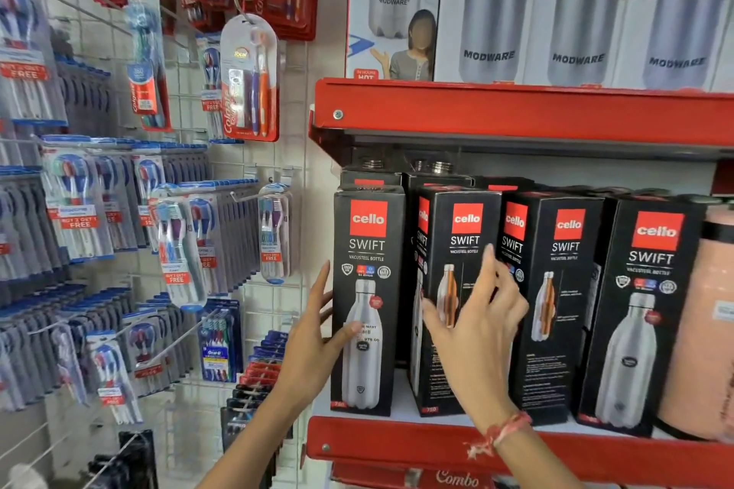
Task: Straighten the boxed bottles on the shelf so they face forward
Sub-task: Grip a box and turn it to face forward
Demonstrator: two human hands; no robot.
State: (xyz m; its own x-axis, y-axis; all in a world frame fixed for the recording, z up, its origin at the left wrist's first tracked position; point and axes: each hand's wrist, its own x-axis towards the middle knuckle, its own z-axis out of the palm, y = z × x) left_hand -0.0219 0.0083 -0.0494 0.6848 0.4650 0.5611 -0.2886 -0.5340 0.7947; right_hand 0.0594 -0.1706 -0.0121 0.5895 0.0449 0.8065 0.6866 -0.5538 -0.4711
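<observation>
Four black bottle boxes are being displayed upright in a front row on the red shelf point(397, 445). The leftmost box point(367, 290) is being steadied by the left hand point(313, 345), with straight fingers laid along its left side and the thumb on its front. The second box point(462, 234), just right of it, is being gripped by the right hand point(476, 326), thumb at the left edge and fingers bent over the right. Toothbrush packs point(178, 250) are being hung on the wire grid at left.

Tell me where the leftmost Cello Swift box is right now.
Head view, mid-frame: the leftmost Cello Swift box stands upright at the left end of the red shelf, beside the toothbrush rack, the left hand touching its left side.
</observation>
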